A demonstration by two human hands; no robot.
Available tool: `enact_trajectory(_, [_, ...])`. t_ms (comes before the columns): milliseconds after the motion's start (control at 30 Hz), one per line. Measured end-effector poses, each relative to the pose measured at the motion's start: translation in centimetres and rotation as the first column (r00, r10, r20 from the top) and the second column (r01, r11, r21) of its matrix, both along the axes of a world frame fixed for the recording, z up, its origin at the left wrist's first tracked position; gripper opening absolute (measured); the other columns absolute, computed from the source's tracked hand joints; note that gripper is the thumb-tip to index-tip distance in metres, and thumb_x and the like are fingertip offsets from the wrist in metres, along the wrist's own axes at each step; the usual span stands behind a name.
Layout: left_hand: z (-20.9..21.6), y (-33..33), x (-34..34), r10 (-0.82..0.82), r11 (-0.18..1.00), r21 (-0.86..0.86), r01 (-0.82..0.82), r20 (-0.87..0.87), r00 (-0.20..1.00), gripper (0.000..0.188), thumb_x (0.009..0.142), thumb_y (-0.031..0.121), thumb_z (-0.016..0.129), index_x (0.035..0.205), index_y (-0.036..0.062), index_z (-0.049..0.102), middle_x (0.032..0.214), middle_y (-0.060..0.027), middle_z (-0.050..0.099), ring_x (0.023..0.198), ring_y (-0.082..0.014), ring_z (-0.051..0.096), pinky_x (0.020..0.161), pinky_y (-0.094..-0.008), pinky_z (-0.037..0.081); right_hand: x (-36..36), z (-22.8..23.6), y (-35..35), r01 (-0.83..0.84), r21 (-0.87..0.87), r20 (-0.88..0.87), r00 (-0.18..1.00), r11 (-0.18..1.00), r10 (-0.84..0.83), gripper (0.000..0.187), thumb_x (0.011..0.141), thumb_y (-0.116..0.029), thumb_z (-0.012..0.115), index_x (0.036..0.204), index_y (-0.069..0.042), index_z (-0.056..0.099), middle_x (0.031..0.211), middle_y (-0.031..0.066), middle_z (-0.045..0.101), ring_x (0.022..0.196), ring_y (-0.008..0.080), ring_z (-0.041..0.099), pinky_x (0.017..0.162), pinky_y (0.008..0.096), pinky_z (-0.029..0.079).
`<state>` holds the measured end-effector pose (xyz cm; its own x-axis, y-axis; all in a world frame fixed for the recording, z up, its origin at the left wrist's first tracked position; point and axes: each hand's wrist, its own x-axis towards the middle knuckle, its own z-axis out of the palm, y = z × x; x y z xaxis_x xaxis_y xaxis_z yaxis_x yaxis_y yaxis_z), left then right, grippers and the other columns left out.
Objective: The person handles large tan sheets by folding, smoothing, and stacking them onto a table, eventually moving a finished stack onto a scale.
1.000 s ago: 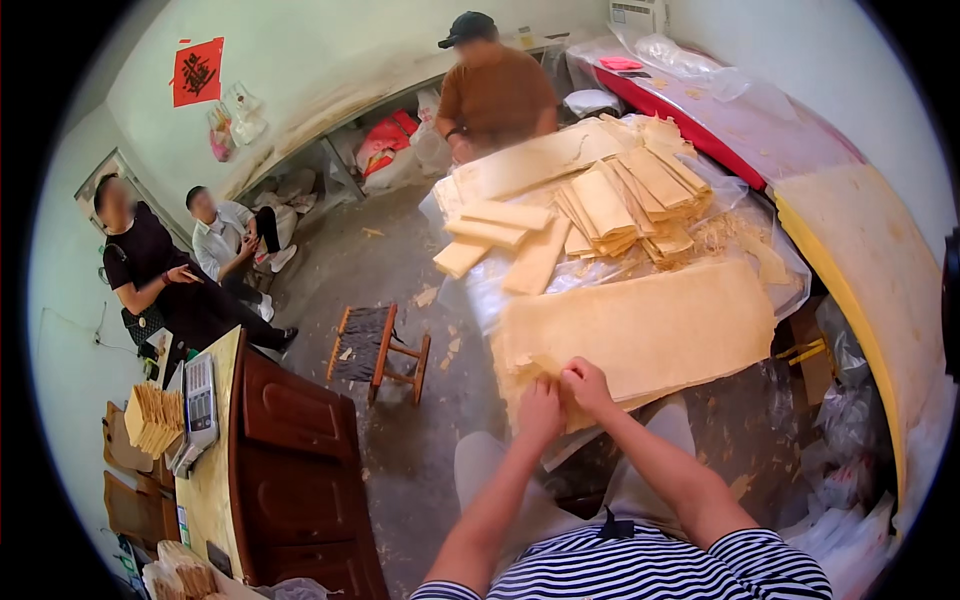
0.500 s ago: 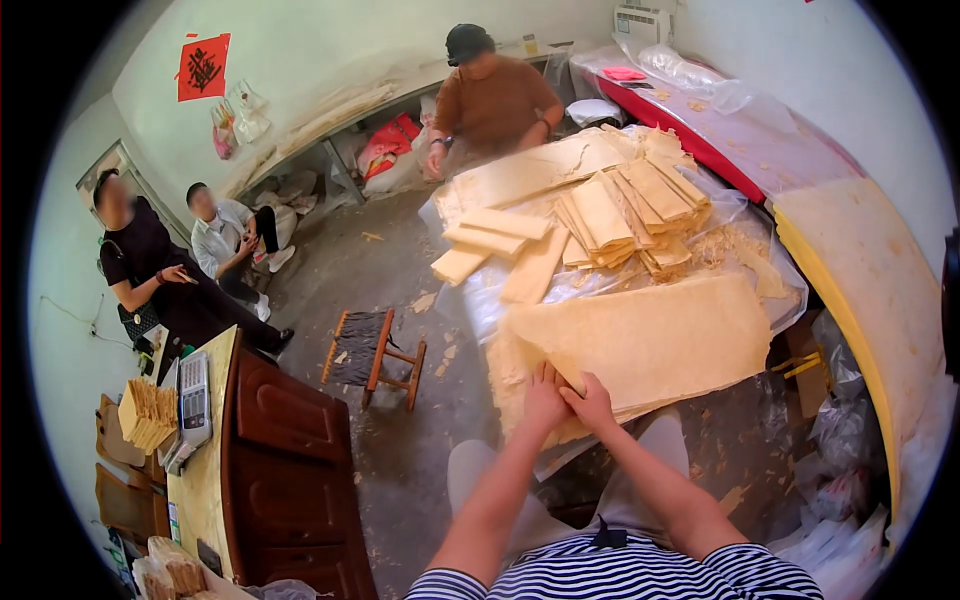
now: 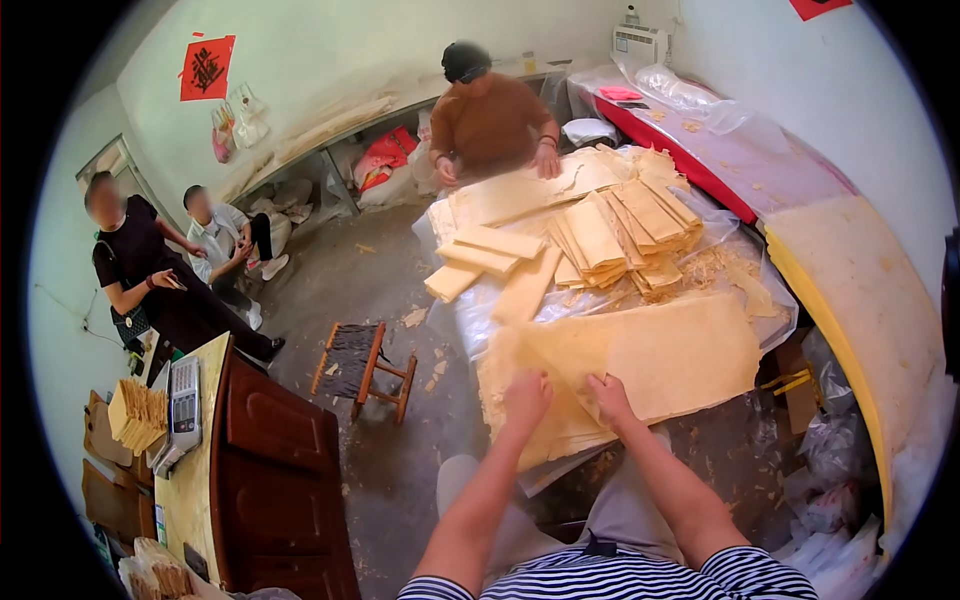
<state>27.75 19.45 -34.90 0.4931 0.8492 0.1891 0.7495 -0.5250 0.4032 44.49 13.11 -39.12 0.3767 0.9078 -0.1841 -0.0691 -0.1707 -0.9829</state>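
Observation:
A stack of large, thin, pale-yellow sheets, seemingly dry and brittle, lies at the near side of the table. My left hand is closed on the sheet's near left part. A short way to the right, my right hand pinches the same sheet, which creases and lifts between the two hands. Exactly where each hand's fingertips meet the sheet is hidden. Beyond the stack lie folded sheet bundles, several overlapping in a pile, with flat narrow ones to their left.
Across the table a person in a brown top works at more sheets. Left stand a woven stool and a wooden cabinet bearing a scale. Two people are farther back. A yellow-edged board borders the right.
My hands have moved apart, the left leftward and the right rightward, and the sheet is now creased between them. Across the table, the person has a hand lowered onto the sheets.

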Motion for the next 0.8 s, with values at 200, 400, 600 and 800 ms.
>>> enact_trajectory(200, [7.4, 2.0, 3.1, -0.138, 0.986, 0.145, 0.083, 0.432, 0.891, 0.023, 0.074, 0.008, 0.059, 0.097, 0.0089, 0.059, 0.095, -0.0102, 0.058, 0.077, -0.0298, 0.059, 0.067, -0.0386, 0.049, 0.0, -2.8, 0.1, -0.087, 0.026, 0.024, 0.996, 0.996, 0.086, 0.023, 0.091, -0.021, 0.053, 0.099, -0.002, 0.062, 0.085, -0.0005, 0.062, 0.075, 0.0073, 0.054, 0.067, 0.0237, 0.045])
enact_trajectory(400, [5.2, 3.8, 2.6, -0.161, 0.986, 0.081, 0.146, 0.224, 0.961, 0.017, 0.075, 0.006, 0.055, 0.092, 0.0079, 0.056, 0.091, -0.0125, 0.057, 0.078, -0.0329, 0.058, 0.068, -0.0415, 0.047, -1.2, -4.6, 0.4, -0.105, 0.084, 0.141, 0.986, 0.991, 0.093, 0.023, 0.091, -0.02, 0.054, 0.1, -0.001, 0.063, 0.086, -0.001, 0.062, 0.076, 0.0062, 0.053, 0.068, 0.0229, 0.044])
enact_trajectory(600, [5.4, 3.0, 2.0, -0.142, 0.989, 0.062, 0.134, 0.141, 0.98, 0.006, 0.075, 0.007, 0.054, 0.081, 0.006, 0.052, 0.082, -0.0138, 0.054, 0.075, -0.0352, 0.056, 0.066, -0.0439, 0.046, -1.2, -3.0, -0.3, -0.143, 0.057, 0.238, 0.963, 0.988, 0.126, 0.025, 0.091, -0.023, 0.054, 0.1, -0.002, 0.063, 0.084, -0.0014, 0.063, 0.076, 0.0062, 0.053, 0.068, 0.024, 0.045])
enact_trajectory(800, [5.7, 2.0, 0.8, -0.155, 0.98, 0.132, 0.147, 0.057, 0.986, 0.007, 0.072, 0.006, 0.054, 0.078, 0.005, 0.051, 0.081, -0.0147, 0.054, 0.077, -0.0348, 0.056, 0.066, -0.0445, 0.046, -1.8, -2.3, -0.5, -0.147, -0.001, 0.354, 0.925, 0.989, 0.138, 0.026, 0.09, -0.027, 0.054, 0.1, -0.005, 0.063, 0.081, 0.0025, 0.064, 0.073, 0.0093, 0.056, 0.067, 0.0264, 0.045])
